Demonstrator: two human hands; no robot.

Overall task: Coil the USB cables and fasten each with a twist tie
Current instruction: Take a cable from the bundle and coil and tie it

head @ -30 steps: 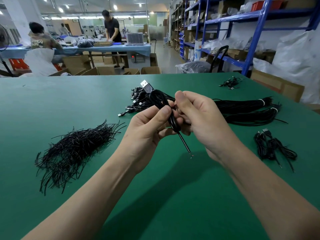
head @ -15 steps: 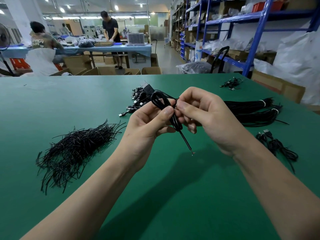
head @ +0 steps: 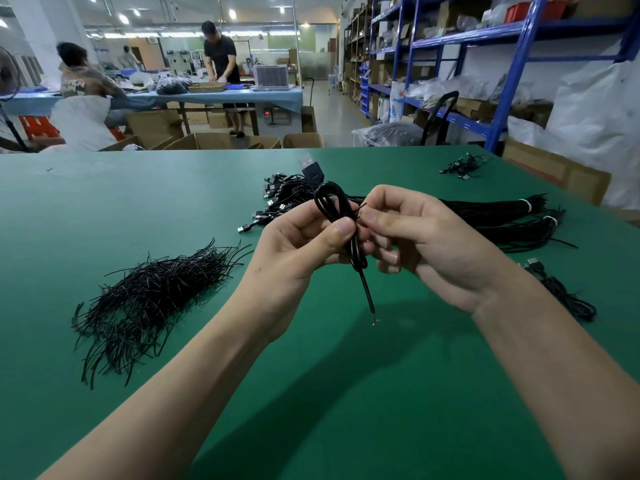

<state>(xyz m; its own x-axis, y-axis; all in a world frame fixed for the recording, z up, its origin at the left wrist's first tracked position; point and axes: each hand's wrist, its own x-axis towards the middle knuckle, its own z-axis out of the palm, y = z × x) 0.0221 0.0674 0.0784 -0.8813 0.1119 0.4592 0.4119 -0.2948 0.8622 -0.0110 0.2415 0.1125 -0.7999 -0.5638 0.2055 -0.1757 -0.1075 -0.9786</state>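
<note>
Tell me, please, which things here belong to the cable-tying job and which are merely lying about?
Job: coiled cable in left hand; twist tie pinched by right hand; twist-tie pile; cable bundle; loose coils at right.
Lying about: cardboard boxes; blue shelving; white sacks.

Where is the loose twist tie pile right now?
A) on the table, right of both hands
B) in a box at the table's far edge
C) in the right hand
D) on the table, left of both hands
D: the twist tie pile lies on the green table left of the left hand, which grips the coiled cable.
</note>
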